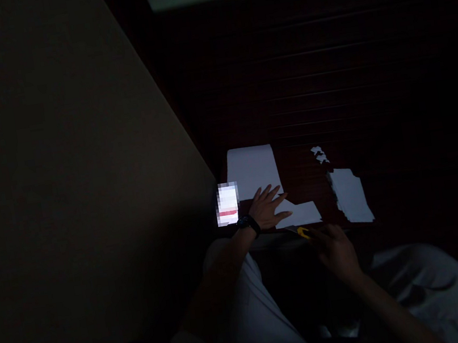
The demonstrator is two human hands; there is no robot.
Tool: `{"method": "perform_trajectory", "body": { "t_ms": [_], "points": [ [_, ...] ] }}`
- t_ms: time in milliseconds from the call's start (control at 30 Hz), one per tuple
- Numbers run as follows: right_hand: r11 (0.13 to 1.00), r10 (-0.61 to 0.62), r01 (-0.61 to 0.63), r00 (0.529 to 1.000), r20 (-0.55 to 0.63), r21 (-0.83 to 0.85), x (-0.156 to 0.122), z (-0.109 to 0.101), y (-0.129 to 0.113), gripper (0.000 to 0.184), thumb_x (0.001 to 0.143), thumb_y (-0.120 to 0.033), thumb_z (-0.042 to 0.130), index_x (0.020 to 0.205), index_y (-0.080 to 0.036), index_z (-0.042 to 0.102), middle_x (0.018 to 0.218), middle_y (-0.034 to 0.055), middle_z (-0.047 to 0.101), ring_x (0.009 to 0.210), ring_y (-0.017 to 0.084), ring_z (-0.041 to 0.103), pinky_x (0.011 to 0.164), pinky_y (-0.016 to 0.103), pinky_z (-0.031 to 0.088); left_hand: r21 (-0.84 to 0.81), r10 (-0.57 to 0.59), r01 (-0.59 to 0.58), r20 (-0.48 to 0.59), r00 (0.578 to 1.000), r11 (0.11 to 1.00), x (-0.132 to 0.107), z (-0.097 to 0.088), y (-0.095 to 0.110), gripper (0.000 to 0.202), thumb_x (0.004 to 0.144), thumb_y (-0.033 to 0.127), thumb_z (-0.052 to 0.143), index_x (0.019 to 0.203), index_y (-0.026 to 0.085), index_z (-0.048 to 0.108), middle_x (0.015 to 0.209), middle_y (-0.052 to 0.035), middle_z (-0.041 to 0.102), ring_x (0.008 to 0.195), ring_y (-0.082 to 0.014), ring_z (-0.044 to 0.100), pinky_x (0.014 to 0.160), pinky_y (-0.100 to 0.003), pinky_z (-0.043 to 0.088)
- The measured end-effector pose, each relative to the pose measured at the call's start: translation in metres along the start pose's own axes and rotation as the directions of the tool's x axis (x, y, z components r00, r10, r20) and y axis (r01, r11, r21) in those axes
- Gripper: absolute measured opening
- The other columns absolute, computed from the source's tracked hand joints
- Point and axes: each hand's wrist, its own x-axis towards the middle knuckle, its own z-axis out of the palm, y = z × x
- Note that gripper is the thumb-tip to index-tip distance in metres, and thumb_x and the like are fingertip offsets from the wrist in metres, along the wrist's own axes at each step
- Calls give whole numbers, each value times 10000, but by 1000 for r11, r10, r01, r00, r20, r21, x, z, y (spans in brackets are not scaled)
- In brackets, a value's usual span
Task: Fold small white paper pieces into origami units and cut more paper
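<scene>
The scene is very dark. My left hand lies flat with fingers spread on a white sheet of paper on a small dark reddish table; a black watch is on that wrist. My right hand is closed around a yellow-handled cutter at the table's near edge, its tip close to a smaller cut piece of white paper.
Another white paper piece with a ragged edge lies at the table's right, and small paper scraps sit behind it. A lit, blurred screen glows at the table's left edge. A beige wall fills the left. My light-trousered knees are below.
</scene>
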Motion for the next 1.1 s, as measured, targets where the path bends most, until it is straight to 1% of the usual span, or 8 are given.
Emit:
{"method": "perform_trajectory", "body": {
  "t_ms": [200, 300, 433, 533, 767, 967, 1100],
  "points": [
    [997, -69, 70, 996, -60, 22, 13, 3, 9, 330, 825, -164, 528, 1138, -219, 612, 997, 90, 587, 926, 248, 496, 804, 375, 408, 22, 8, -8, -27, 1000, 1000, -2, 1, 0, 609, 811, 648, 353, 1336, 342, 385, 1449, 3, 316, 1354, -270, 176, 1095, -492, 105],
    [995, -91, 94, 993, -77, 33, 15, 6, 16, 312, 828, -183, 532, 1125, -217, 620, 993, 93, 590, 917, 250, 503, 794, 381, 419, 21, 8, -7, -27, 1000, 1000, -2, 3, -2, 554, 843, 611, 328, 1330, 355, 390, 1448, 13, 319, 1351, -262, 187, 1094, -492, 103],
    [994, -95, 98, 993, -70, 46, 13, 7, 20, 335, 826, -167, 529, 1150, -203, 603, 988, 97, 585, 919, 254, 502, 793, 386, 428, 5, 36, -36, -13, 999, 999, -3, 4, -5, 561, 848, 608, 313, 1348, 357, 357, 1456, 13, 302, 1354, -262, 178, 1090, -496, 109],
    [993, -97, 101, 993, -62, 54, 14, 7, 19, 347, 825, -147, 517, 1157, -209, 597, 996, 97, 584, 923, 257, 502, 792, 392, 431, 11, 32, -32, -14, 999, 999, -3, 4, -5, 570, 843, 614, 319, 1349, 353, 358, 1458, 12, 297, 1358, -262, 166, 1093, -495, 99],
    [992, -107, 110, 993, -52, 62, 19, 8, 17, 336, 820, -159, 522, 1142, -203, 606, 1027, 97, 574, 959, 261, 492, 831, 390, 424, 35, 34, -33, -46, 998, 999, -4, 4, -2, 565, 847, 604, 326, 1345, 340, 371, 1456, -1, 302, 1358, -260, 170, 1094, -493, 97],
    [988, -135, 137, 990, -28, 73, 21, 6, 17, 357, 821, -146, 510, 1161, -212, 594, 1025, 94, 571, 952, 258, 492, 826, 387, 424, 61, 46, -43, -48, 998, 997, -4, 3, -1, 511, 877, 556, 308, 1350, 368, 349, 1460, 17, 294, 1360, -258, 167, 1089, -506, 94],
    [989, -129, 130, 992, -19, 65, 22, 6, 20, 340, 819, -170, 525, 1147, -207, 606, 1005, 95, 575, 929, 259, 495, 806, 387, 427, 70, 54, -52, -33, 998, 996, -5, 1, 0, 518, 881, 558, 286, 1358, 361, 337, 1463, 17, 287, 1359, -263, 166, 1085, -514, 98]
  ]
}}
